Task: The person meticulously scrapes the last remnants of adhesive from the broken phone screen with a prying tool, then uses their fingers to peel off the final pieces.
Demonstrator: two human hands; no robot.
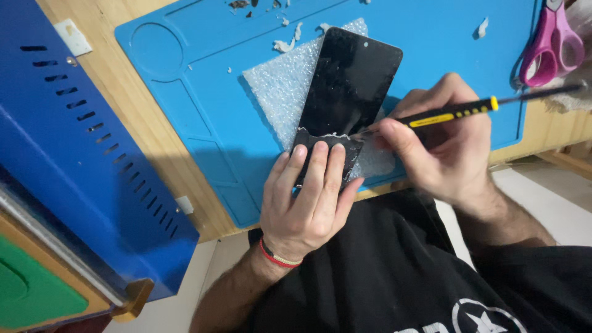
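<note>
A black phone screen panel (pixel 354 83) lies on a piece of white bubble wrap (pixel 280 86) on a blue work mat (pixel 203 92). Its near end is broken, with a ragged pale edge. My left hand (pixel 308 197) presses flat on that near end, fingers together, a red band on the wrist. My right hand (pixel 441 151) grips a thin black and yellow screwdriver (pixel 459 111), whose tip touches the broken edge of the panel right of my left fingers.
A blue metal box with slots (pixel 80 142) stands at the left on the wooden table (pixel 154 129). Pink-handled scissors (pixel 552 46) lie at the mat's far right. White scraps (pixel 287 43) are scattered at the top of the mat. A green surface (pixel 31 293) shows bottom left.
</note>
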